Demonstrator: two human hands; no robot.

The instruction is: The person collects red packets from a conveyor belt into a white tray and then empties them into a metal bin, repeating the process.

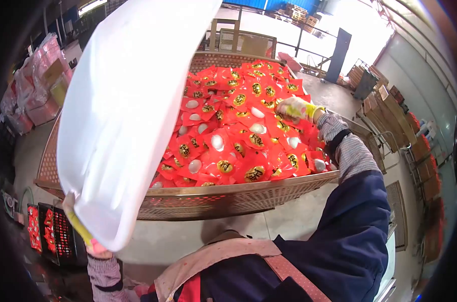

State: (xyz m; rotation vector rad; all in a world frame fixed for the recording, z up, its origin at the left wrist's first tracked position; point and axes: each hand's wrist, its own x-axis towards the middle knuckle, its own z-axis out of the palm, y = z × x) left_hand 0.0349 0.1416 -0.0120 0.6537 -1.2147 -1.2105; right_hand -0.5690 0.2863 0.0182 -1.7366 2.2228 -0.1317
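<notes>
My left hand (90,236), in a yellow and white glove, is closed on the lower edge of a large white plastic tub (122,116). The tub is tilted up steeply and hides the left part of a perforated metal bin (228,194). Red packets (256,138) with gold oval labels are heaped in the bin. Some show a whitish, egg-shaped content through a clear window. My right hand (299,108), also gloved, rests on the heap near its right side, fingers extended over the packets. Its fingertips are partly hidden among them.
Black crates (62,236) with red packets stand on the floor at lower left. Plastic-wrapped pink bundles (42,85) are stacked at far left. Behind the bin is a metal cart (248,43). Brown boxes or racks (389,116) line the right wall.
</notes>
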